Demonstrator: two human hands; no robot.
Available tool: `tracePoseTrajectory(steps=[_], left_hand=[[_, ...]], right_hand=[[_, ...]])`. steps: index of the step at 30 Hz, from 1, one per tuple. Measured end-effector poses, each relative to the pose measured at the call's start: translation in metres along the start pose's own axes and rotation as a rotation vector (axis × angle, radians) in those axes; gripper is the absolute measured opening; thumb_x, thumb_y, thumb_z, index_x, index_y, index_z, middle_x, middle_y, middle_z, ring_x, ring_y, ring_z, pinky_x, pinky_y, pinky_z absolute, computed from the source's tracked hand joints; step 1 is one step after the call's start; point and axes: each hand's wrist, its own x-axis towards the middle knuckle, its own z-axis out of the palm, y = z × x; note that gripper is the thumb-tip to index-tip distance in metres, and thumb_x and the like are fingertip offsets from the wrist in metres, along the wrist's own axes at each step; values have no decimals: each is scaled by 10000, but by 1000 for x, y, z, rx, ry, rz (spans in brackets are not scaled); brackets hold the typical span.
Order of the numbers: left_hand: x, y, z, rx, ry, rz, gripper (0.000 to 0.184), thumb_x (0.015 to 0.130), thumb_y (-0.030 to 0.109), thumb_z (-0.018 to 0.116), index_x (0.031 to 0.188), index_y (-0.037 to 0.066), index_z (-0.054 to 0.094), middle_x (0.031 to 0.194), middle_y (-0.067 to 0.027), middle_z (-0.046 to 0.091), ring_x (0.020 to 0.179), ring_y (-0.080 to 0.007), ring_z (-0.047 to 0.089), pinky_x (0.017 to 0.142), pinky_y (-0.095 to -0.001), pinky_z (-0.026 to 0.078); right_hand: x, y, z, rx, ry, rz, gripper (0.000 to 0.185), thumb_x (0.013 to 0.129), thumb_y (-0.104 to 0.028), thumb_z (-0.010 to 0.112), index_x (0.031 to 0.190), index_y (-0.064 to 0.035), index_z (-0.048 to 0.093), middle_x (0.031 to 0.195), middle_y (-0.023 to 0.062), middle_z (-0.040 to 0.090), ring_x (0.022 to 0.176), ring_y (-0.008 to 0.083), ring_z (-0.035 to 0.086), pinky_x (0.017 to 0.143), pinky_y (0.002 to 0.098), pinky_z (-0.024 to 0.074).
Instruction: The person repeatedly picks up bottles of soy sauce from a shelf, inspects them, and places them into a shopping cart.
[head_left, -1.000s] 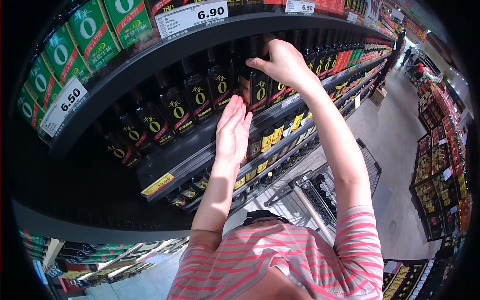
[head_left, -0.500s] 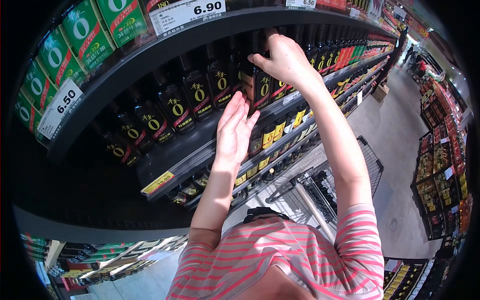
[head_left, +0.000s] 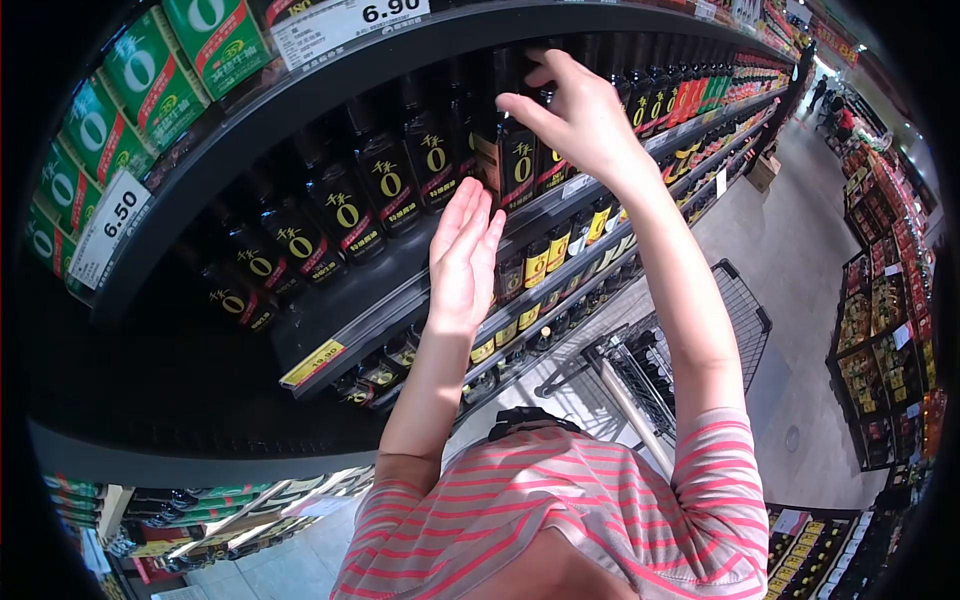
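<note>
Reaches up and forward into the bottle row with the right hand (head_left: pixel 588 118), elbow only slightly bent, forearm slanting inward from the striped sleeve (head_left: pixel 722 462). Points the thumb and fingers toward the bottle necks and spreads them wide apart. Cannot tell from this angle about contact between those fingertips and the glass. Raises the left hand (head_left: pixel 462 258) lower and farther left, flat and wide, fingers nearly together and pointing up, palm turned inward. Bends the left elbow more, with the forearm almost upright.

Has a dark bottle (head_left: pixel 519 168) between the two hands, upright on the shelf (head_left: pixel 395 265), just beside the left fingertips and below the right thumb. Marked with a yellow 0. Lined up to its left with more dark bottles (head_left: pixel 345 213) of like design. Fixed to the shelf's edge at lower left, a yellow price tag (head_left: pixel 316 364). Stacked above, at upper left, green cartons (head_left: pixel 150 75). Parked below, partly hidden behind the right forearm, a shopping cart (head_left: pixel 650 372).
</note>
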Motion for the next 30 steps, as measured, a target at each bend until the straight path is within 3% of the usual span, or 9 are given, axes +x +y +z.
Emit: tracePoseTrajectory(steps=[3, 5, 8, 14, 19, 27, 28, 29, 30], left_hand=[[-19, -2, 10, 129, -28, 116, 522, 967, 88, 490, 1431, -59, 303, 1502, -199, 298, 1402, -295, 304, 1151, -442, 275], [-33, -9, 15, 260, -143, 154, 504, 959, 86, 501, 1411, -66, 336, 1472, -205, 355, 1383, -299, 348, 1142, -435, 290], [-49, -53, -2, 401, -231, -45, 386, 960, 95, 515, 1302, -77, 463, 1340, -202, 513, 1258, -290, 505, 1075, -411, 390], [-78, -162, -32, 489, -304, -462, 287, 968, 92, 519, 1206, -67, 535, 1167, -178, 620, 1089, -248, 616, 969, -354, 487], [-98, -240, -34, 452, -414, -711, 269, 983, 45, 475, 1232, -50, 518, 1176, -144, 614, 1109, -225, 603, 947, -336, 487], [-108, -298, -43, 568, -423, -923, 322, 967, 116, 527, 1255, -29, 511, 1206, -132, 589, 1108, -221, 601, 886, -339, 536], [-110, -299, -48, 529, -370, -965, 324, 973, 131, 529, 1261, -15, 507, 1219, -122, 580, 1118, -223, 596, 896, -344, 531], [-109, -297, -50, 495, -313, -992, 326, 978, 147, 532, 1267, -1, 503, 1231, -111, 570, 1128, -224, 590, 906, -350, 526], [-109, -294, -49, 557, -342, -991, 332, 985, 177, 533, 1273, 17, 498, 1235, -95, 562, 1137, -224, 584, 922, -361, 516]], right_hand=[[-30, 10, -34, 160, -15, 98, 394, 836, -274, 716, 1135, -34, 629, 923, 131, 676, 684, 174, 645, 664, 289, 529], [-64, 34, -50, 242, -25, 185, 315, 873, -219, 684, 1113, -20, 636, 892, 98, 686, 669, 137, 630, 644, 270, 522], [-135, 88, -75, 323, -125, 548, 280, 918, -227, 639, 1090, -6, 635, 839, 31, 670, 642, 86, 592, 590, 257, 503], [-352, 229, -97, 129, -293, 1207, 249, 879, -220, 609, 954, 13, 661, 744, 97, 666, 590, 153, 652, 513, 299, 525], [-488, 254, -104, 118, -331, 1687, 157, 890, -134, 585, 963, -6, 641, 785, 67, 647, 654, 166, 681, 491, 306, 539], [-565, 308, -67, 81, -547, 1729, 204, 822, -124, 638, 958, 21, 686, 736, 117, 684, 595, 194, 679, 463, 354, 534], [-580, 322, -53, 20, -646, 1638, 261, 790, -154, 664, 973, 31, 684, 719, 134, 686, 566, 212, 672, 502, 352, 541], [-613, 342, -32, -61, -744, 1572, 434, 783, -369, 687, 1031, -12, 679, 1055, 214, 679, 985, 334, 663, 878, 403, 513], [-594, 331, -30, -126, -692, 1532, 515, 765, -369, 714, 1141, -26, 638, 1171, 245, 625, 1133, 354, 588, 955, 416, 469]])
